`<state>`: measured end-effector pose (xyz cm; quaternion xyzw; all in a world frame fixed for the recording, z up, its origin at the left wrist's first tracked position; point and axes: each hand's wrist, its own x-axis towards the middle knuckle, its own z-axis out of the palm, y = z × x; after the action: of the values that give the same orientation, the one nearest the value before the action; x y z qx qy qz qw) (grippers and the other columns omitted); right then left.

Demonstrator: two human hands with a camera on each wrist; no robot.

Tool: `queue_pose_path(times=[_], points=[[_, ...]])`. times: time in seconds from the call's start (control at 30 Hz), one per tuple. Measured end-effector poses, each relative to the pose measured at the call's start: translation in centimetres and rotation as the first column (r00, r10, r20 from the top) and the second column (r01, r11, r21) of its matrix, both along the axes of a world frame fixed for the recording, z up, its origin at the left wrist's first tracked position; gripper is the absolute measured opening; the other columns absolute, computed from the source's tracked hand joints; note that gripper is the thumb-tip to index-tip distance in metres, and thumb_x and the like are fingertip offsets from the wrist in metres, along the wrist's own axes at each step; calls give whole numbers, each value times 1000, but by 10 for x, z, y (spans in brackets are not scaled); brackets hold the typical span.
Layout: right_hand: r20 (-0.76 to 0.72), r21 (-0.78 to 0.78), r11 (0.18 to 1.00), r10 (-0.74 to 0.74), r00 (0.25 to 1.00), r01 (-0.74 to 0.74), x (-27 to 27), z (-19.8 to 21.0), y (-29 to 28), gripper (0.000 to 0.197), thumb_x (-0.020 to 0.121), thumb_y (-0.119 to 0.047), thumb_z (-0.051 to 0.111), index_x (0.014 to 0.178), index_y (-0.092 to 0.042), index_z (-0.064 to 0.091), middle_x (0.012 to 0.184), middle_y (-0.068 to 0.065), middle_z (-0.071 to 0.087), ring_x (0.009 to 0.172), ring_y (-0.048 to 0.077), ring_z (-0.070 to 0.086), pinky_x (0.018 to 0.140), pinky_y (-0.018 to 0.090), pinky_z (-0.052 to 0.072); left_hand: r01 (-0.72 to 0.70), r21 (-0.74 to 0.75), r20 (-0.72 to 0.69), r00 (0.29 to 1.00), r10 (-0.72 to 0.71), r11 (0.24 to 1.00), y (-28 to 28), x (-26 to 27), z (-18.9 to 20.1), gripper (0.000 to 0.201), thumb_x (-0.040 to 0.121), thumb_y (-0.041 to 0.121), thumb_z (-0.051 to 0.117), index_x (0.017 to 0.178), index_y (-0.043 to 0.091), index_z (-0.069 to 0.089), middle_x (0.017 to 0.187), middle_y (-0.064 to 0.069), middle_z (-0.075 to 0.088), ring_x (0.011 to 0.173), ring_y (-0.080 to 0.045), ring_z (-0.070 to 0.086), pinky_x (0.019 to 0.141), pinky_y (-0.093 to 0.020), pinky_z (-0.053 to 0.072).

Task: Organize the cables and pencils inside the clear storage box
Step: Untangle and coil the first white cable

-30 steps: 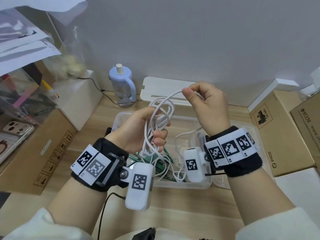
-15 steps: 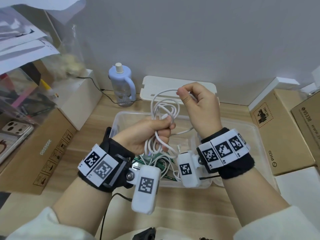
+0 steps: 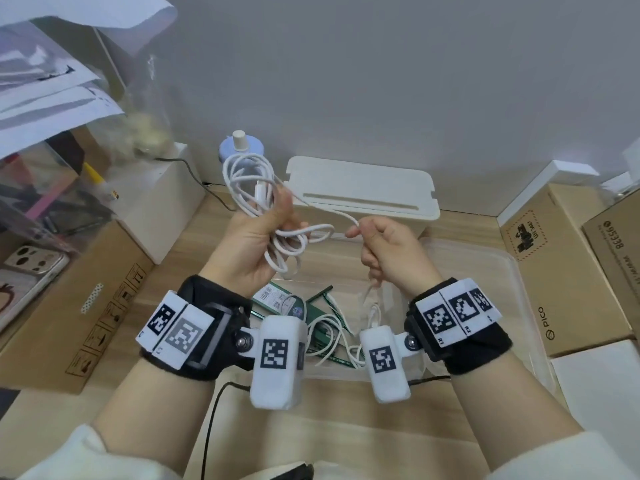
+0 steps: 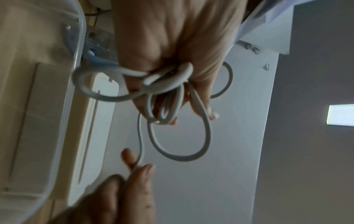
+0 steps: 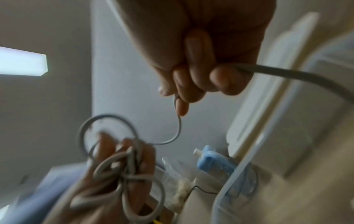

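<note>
We hold the white cable [image 3: 277,216] up above the clear storage box [image 3: 519,289], both hands working on it. Our left hand [image 3: 249,247] is closed round the gathered coil: the loops stand up out of the top of the fist and spill out below it, and a plug end [image 3: 260,194] sits just above the thumb. From that fist a single strand runs across to our right hand [image 3: 388,258], whose thumb and forefinger are pinched together on it; the wrist view shows the other fingers curled round the same cable, which then drops away below the hand toward the box.

The loops under the left grip look uneven and crossed over each other. We judge that if the right hand draws the strand tight now, those crossings could cinch into a knot instead of a neat wrap. The left grip only catches the middle of the bundle, so a loose loop could slide out and the coil fall open.

The tail below the right grip leads down among the green pencils [image 3: 329,306] and more white cable [image 3: 332,337] in the box, directly beneath both hands. Pulling more slack upward may snag that pile and drag pencils out over the rim.
</note>
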<state>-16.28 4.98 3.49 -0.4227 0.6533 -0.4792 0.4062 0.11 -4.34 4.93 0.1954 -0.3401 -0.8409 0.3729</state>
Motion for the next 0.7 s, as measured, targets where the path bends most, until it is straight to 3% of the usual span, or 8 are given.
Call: queue_pose_path(times=[0.07, 0.13, 0.2, 0.27, 0.33, 0.43, 0.6, 0.7], points=[[-201, -44, 999, 22, 979, -32, 7, 6, -3, 24, 96, -29, 41, 82, -27, 60, 39, -13, 39, 39, 4, 33, 44, 23, 35, -26, -53, 141, 989, 34, 998, 6, -3, -3, 17, 68, 14, 66, 76, 15, 51, 52, 6, 51, 44, -6, 50, 51, -21, 50], [-393, -95, 992, 37, 919, -81, 16, 14, -3, 21, 94, -28, 45, 83, -30, 63, 45, -13, 44, 48, 6, 40, 54, 29, 37, -5, -83, 230, 973, 24, 997, 11, -8, -5, 13, 75, 16, 64, 74, 15, 52, 47, 5, 44, 41, -6, 45, 49, -20, 47], [-451, -144, 983, 39, 892, -116, 23, 24, 0, 17, 92, -29, 49, 87, -27, 66, 50, -15, 50, 52, 2, 44, 58, 28, 39, -11, -115, 305, 951, 46, 993, 14, -11, -8, 13, 84, 21, 60, 77, 13, 52, 47, 4, 42, 40, -7, 44, 45, -20, 45], [-488, -171, 969, 74, 870, -178, 30, 31, 4, 14, 91, -28, 52, 86, -24, 64, 54, -17, 55, 54, 0, 49, 56, 18, 37, -20, -157, 338, 939, 72, 987, 15, -12, -10, 15, 90, 22, 56, 82, 11, 52, 50, 1, 45, 43, -9, 47, 43, -21, 42], [-580, -108, 964, 138, 803, -243, 34, 34, 6, 15, 92, -30, 50, 85, -22, 61, 63, -12, 63, 58, 2, 54, 57, 19, 39, -6, -179, 337, 939, 67, 984, 16, -13, -10, 16, 92, 23, 54, 82, 10, 52, 55, -3, 48, 47, -12, 49, 45, -22, 41], [-678, 25, 954, 237, 696, -300, 36, 37, 8, 18, 92, -34, 47, 80, -25, 56, 64, -4, 61, 52, 5, 45, 57, 31, 36, 75, -71, 318, 947, -48, 995, 15, -12, -6, 29, 82, 36, 54, 81, 7, 58, 58, -2, 58, 49, -11, 57, 45, -19, 46], [-678, 18, 948, 246, 693, -318, 40, 41, 10, 23, 92, -34, 47, 80, -19, 59, 50, -5, 44, 50, 7, 42, 58, 33, 37, 114, 94, 183, 975, -130, 989, 8, -8, -2, 23, 75, 35, 56, 70, 13, 55, 66, 1, 60, 56, -8, 60, 57, -19, 53], [-683, -112, 946, 149, 715, -305, 41, 42, 13, 24, 88, -39, 54, 74, -21, 62, 45, -6, 39, 47, 7, 41, 52, 22, 30, 100, 159, 126, 985, -121, 982, 7, -7, 0, 21, 80, 31, 54, 67, 15, 55, 61, 3, 59, 58, -10, 62, 64, -27, 57]])
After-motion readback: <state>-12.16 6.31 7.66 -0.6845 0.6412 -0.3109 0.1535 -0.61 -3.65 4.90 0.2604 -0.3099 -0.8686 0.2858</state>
